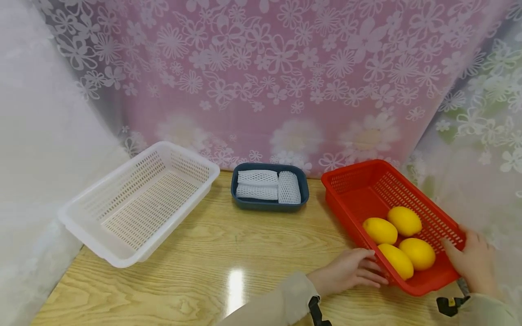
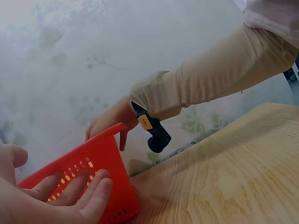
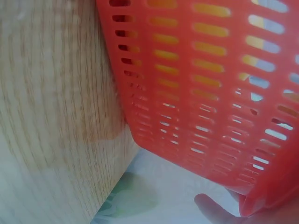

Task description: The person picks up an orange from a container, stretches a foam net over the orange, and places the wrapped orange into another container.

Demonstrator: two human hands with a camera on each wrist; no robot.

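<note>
Red basket (image 1: 355, 202) at the table's (image 1: 212, 237) edge, four lemons (image 1: 417, 253) inside.
The right hand (image 1: 475, 260) grips the basket's right rim; the left hand (image 1: 351, 270), fingers loosely spread, is at its left wall. Left of the basket: a tray (image 1: 269, 206), then a white basket (image 1: 151, 210).

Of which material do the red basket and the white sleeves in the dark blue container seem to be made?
Red basket: probably plastic, smooth with a soft sheen; its slots look moulded.
White sleeves: likely matte plastic foam, judging by the netted strands.
</note>
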